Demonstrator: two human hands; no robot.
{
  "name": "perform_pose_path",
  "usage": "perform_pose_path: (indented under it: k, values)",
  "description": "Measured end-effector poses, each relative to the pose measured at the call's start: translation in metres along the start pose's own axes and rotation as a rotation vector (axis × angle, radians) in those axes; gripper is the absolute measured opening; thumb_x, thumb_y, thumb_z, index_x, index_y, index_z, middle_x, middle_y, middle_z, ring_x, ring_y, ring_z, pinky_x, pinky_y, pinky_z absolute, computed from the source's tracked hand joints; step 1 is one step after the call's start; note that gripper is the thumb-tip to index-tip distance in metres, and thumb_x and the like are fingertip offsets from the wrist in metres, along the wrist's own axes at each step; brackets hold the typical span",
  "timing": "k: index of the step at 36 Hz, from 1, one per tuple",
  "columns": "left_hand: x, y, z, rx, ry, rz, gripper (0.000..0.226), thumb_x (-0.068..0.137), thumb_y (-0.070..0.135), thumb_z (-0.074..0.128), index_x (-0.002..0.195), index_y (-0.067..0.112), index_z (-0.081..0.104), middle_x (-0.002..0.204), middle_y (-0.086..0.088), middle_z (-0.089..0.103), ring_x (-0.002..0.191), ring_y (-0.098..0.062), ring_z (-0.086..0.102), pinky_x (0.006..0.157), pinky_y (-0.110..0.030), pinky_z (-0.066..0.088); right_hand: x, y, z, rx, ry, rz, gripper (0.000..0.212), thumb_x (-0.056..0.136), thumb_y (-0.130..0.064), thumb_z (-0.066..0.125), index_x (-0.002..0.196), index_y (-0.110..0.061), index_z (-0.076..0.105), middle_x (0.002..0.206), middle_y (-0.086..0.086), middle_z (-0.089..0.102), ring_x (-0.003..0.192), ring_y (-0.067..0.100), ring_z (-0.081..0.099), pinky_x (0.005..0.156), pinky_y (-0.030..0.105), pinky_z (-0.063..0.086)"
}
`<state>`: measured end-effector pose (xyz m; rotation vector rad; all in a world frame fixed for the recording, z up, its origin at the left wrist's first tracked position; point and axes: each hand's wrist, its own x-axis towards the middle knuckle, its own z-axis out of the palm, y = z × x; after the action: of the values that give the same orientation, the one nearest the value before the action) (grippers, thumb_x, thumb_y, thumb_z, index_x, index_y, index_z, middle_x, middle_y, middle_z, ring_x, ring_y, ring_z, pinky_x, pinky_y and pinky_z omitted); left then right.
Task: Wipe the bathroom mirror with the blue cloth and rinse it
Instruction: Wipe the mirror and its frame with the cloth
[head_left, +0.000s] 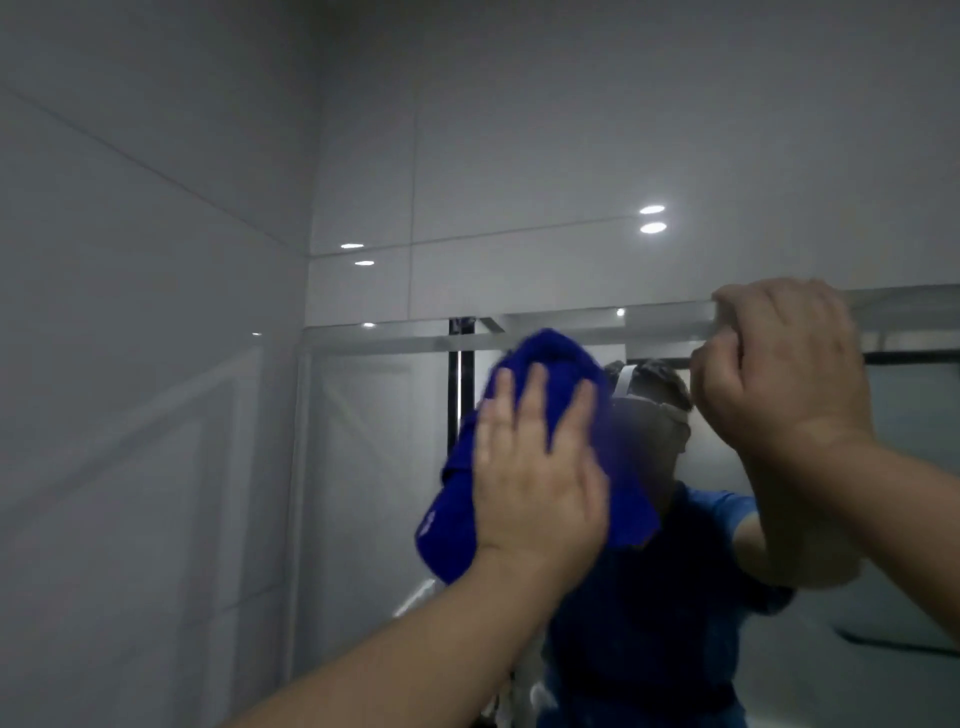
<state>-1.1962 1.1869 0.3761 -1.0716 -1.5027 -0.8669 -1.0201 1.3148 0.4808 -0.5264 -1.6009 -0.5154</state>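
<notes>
Mirror (374, 467) fills the frame from 3 to 6 o'clock, set among glossy grey wall tiles (156, 260). Your left hand (540, 467) presses the cloth (540, 353) flat on the glass at centre, fingers spread. Your right hand (779, 364), at 2 o'clock, curls over the mirror's top edge.

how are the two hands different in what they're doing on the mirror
The left hand lies flat with fingers spread, pressing the blue cloth against the mirror; the right hand is curled, fingers hooked over the mirror's top edge, holding no cloth. The left hand sits lower, on the glass face; the right hand is higher, at the rim. Both are bare and touch the mirror.
</notes>
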Motion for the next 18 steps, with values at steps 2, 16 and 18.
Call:
perform_pose_path:
  k: [2,16,18]
  values:
    - [-0.027,0.015,0.006,0.018,-0.083,0.171,0.066,0.102,0.045,0.046,0.165,0.035,0.03,0.177,-0.007,0.019,0.165,-0.032,-0.001,0.133,-0.056,0.009,-0.001,-0.002,-0.002,0.016,0.009,0.002,0.046,0.093,-0.028,0.04,0.126,-0.005,0.063,0.116,0.02,0.062,0.113,0.036,0.051,0.118,0.059,0.036]
    - [-0.119,-0.145,0.003,-0.025,-0.055,0.336,0.065,0.082,0.033,0.066,0.147,0.031,0.061,0.163,-0.006,0.048,0.157,-0.037,0.035,0.118,-0.065,0.038,-0.002,-0.006,-0.003,-0.029,0.035,0.011,0.032,0.092,-0.023,0.042,0.111,-0.005,0.06,0.103,0.011,0.049,0.103,0.034,0.045,0.11,0.059,0.04]
    - [-0.09,-0.171,-0.009,-0.012,-0.029,0.103,0.065,0.088,0.034,0.054,0.153,0.029,0.054,0.163,-0.011,0.046,0.154,-0.041,0.036,0.116,-0.069,0.039,-0.001,-0.007,-0.001,-0.049,0.023,0.024,0.032,0.094,-0.024,0.042,0.115,-0.007,0.059,0.108,0.017,0.055,0.106,0.034,0.046,0.113,0.058,0.039]
